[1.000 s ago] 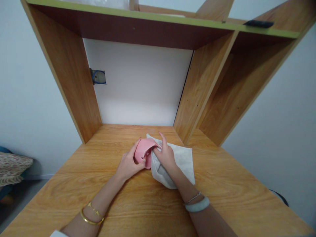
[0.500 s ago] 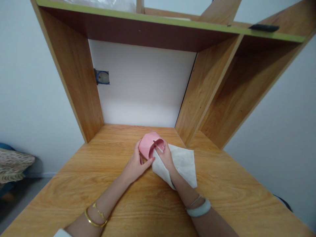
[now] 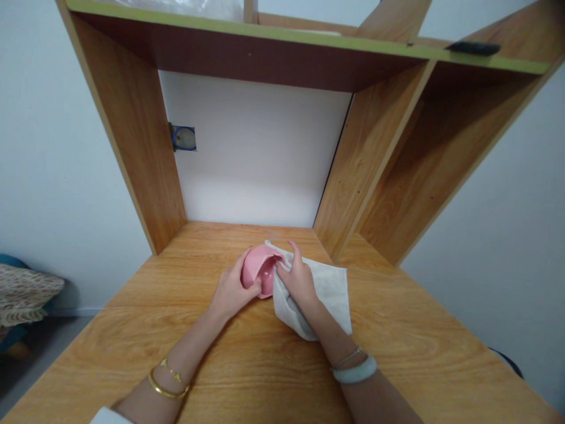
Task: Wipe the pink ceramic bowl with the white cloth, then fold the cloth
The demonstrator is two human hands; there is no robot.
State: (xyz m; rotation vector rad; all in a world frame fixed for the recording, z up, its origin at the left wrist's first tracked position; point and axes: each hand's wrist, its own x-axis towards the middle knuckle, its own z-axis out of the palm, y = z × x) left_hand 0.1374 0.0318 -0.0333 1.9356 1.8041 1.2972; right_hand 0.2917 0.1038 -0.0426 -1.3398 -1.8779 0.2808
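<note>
A pink faceted bowl [image 3: 255, 264] is tipped on its side above the wooden desk, its opening turned toward me and to the right. My left hand [image 3: 233, 288] grips it from the left, thumb at the lower rim and fingers behind the wall. My right hand [image 3: 300, 280] pinches a white cloth [image 3: 329, 291] at the bowl's right rim, with the index finger raised. The cloth drapes beneath my right wrist and over the desk. Part of the bowl's right side is hidden by the cloth.
The wooden desktop [image 3: 247, 365] spreads around my hands. Behind it stand a white back panel [image 3: 265, 153], an upright divider [image 3: 353, 171] and a shelf [image 3: 247, 53] overhead. A black object [image 3: 474, 48] lies on the shelf at right. A patterned fabric [image 3: 26, 291] is at far left.
My right hand has come out of the bowl's opening to its right rim, bringing the cloth's edge up there. The bowl has shifted slightly left with my left hand.
</note>
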